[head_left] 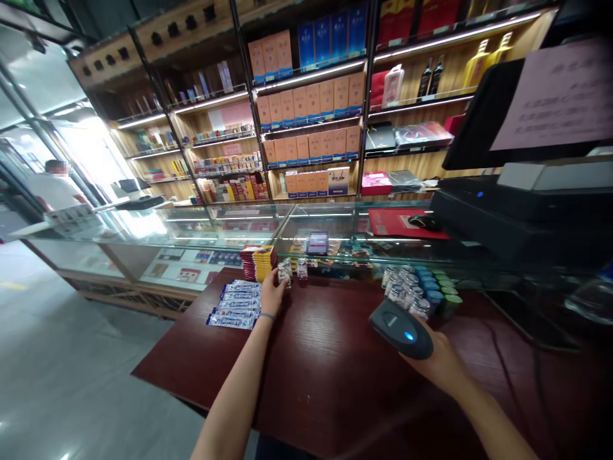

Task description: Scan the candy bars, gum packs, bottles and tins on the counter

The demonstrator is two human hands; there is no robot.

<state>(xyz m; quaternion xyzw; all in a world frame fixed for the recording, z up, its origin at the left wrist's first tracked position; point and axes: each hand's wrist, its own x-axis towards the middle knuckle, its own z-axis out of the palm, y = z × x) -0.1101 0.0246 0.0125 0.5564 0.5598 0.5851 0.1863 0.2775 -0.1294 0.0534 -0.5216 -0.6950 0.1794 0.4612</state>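
Note:
My left hand [272,296] reaches to the far side of the dark wooden table, its fingers closed round a small clear bottle [284,272]. A similar bottle [301,269] stands just to the right of it. Stacked red and yellow packets [258,262] rise behind that hand, and blue-and-white sachets [234,305] lie in a row at its left. In my right hand [438,358] is a dark barcode scanner [401,327] with a blue light lit. Beyond the scanner, several small clear bottles [407,289] stand grouped beside blue canisters [429,286] and green canisters [448,298].
A glass display counter [230,223] runs behind the table [316,377]. A monitor [483,121] and dark machine [507,217] occupy the right, with cables on the tabletop. A red mat [390,225] holds a mouse [422,222]. Another person [56,185] stands far left.

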